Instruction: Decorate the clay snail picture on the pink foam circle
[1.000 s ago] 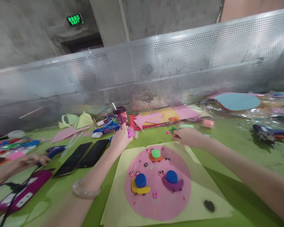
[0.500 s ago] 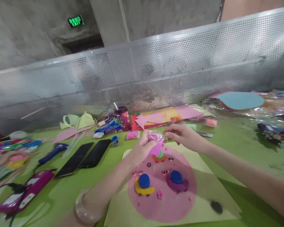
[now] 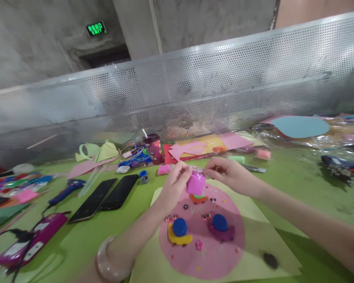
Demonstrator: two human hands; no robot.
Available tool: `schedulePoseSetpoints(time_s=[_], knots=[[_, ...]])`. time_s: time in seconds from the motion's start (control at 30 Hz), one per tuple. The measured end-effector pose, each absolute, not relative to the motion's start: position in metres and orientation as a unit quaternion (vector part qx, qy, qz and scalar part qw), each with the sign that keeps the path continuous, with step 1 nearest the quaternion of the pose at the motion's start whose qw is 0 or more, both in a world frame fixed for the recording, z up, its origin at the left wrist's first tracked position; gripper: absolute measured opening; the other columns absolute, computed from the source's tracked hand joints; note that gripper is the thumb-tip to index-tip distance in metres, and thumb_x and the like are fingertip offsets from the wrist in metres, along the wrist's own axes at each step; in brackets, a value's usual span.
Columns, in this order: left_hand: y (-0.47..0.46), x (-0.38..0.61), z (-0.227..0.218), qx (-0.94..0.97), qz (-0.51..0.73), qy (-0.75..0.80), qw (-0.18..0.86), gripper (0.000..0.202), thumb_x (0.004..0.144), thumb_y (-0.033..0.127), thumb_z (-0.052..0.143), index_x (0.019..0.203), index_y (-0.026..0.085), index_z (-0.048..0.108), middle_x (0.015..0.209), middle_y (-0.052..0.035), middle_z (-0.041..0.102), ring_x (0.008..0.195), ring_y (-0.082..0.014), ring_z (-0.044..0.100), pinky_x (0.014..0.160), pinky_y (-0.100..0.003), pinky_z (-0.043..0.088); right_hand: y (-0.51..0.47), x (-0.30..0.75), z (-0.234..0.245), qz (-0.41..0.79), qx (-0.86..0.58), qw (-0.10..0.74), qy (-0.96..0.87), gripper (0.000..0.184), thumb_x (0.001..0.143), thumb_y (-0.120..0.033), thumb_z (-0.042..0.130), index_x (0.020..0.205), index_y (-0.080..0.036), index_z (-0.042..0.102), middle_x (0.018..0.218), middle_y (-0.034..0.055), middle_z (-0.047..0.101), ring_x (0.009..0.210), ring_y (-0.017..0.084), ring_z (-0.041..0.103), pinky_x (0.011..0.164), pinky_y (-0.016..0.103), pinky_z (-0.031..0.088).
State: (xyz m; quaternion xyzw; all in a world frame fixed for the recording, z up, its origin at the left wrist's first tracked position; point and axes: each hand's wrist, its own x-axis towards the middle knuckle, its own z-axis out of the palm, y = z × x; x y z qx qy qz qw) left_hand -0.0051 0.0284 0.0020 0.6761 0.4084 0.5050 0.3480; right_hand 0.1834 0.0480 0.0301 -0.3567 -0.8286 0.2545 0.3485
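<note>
A magenta clay packet point(image 3: 196, 182) in clear plastic hangs between my hands above the craft picture. My left hand point(image 3: 177, 181) pinches the upper left of the wrapper. At its upper right corner, the fingers of my right hand point(image 3: 228, 173) are closed on the plastic. Below lies a pink paper circle point(image 3: 191, 267) on pale yellow sheets point(image 3: 253, 236). Stuck on it are snail-like figures with blue bottle caps point(image 3: 179, 227) point(image 3: 220, 222) on yellow and purple clay bodies. An orange figure point(image 3: 199, 199) sits higher up, partly hidden by the packet.
To the left are two phones point(image 3: 119, 192), a blue glue gun point(image 3: 67, 192) and a magenta power strip point(image 3: 32, 241) with a cord. Behind stand a lidded cup point(image 3: 153, 149), blue scissors and coloured paper point(image 3: 188, 147). A cutter point(image 3: 255, 169) and another tool point(image 3: 339, 165) lie right.
The packet has turned flatter toward me, and my right hand has closed in on its corner. At the far left, another person's hand has left the view.
</note>
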Motion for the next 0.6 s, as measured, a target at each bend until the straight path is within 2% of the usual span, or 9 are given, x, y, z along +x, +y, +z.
schedulePoseSetpoints(time_s=[0.17,0.33,0.43,0.53,0.6], knots=[[0.024,-0.005,0.005,0.699,0.493,0.407,0.321,0.020,0.091,0.033,0.045,0.075,0.021,0.046,0.078,0.0002,0.054,0.078,-0.0160,0.053,0.071,-0.026,0.042,0.047,0.181,0.026,0.222,-0.353,0.367,-0.831,0.015,0.083,-0.033,0.057,0.078,-0.019,0.062,0.074,0.0008,0.057,0.064,0.013,0.047,0.058,0.027,0.037],[0.021,0.000,0.006,0.710,0.486,0.408,0.305,0.017,0.091,0.031,0.047,0.077,0.020,0.050,0.084,-0.0017,0.060,0.086,-0.0179,0.057,0.080,-0.029,0.043,0.042,0.177,0.022,0.208,-0.346,0.383,-0.831,0.015,0.085,-0.031,0.055,0.081,-0.019,0.061,0.079,0.0022,0.059,0.068,0.013,0.050,0.061,0.027,0.040],[0.023,0.004,0.001,0.697,0.497,0.414,0.310,0.011,0.089,0.031,0.049,0.091,0.020,0.051,0.096,-0.0046,0.062,0.098,-0.0187,0.058,0.088,-0.031,0.043,0.038,0.176,0.024,0.208,-0.344,0.377,-0.834,0.015,0.085,-0.028,0.054,0.075,-0.019,0.060,0.076,0.0018,0.059,0.068,0.013,0.051,0.062,0.027,0.041],[0.028,0.005,-0.007,0.678,0.505,0.425,0.324,0.026,0.088,0.032,0.051,0.109,0.020,0.044,0.109,-0.0082,0.061,0.106,-0.0189,0.057,0.092,-0.033,0.044,0.043,0.182,0.031,0.206,-0.354,0.372,-0.833,0.014,0.083,-0.025,0.053,0.072,-0.019,0.058,0.072,0.0011,0.058,0.064,0.013,0.051,0.060,0.027,0.041],[0.032,0.003,-0.010,0.668,0.506,0.433,0.331,0.030,0.089,0.032,0.049,0.114,0.019,0.041,0.111,-0.0095,0.060,0.108,-0.0190,0.057,0.095,-0.035,0.043,0.054,0.193,0.037,0.202,-0.373,0.380,-0.822,0.014,0.083,-0.025,0.050,0.072,-0.019,0.056,0.069,0.0010,0.057,0.062,0.014,0.051,0.059,0.027,0.041]])
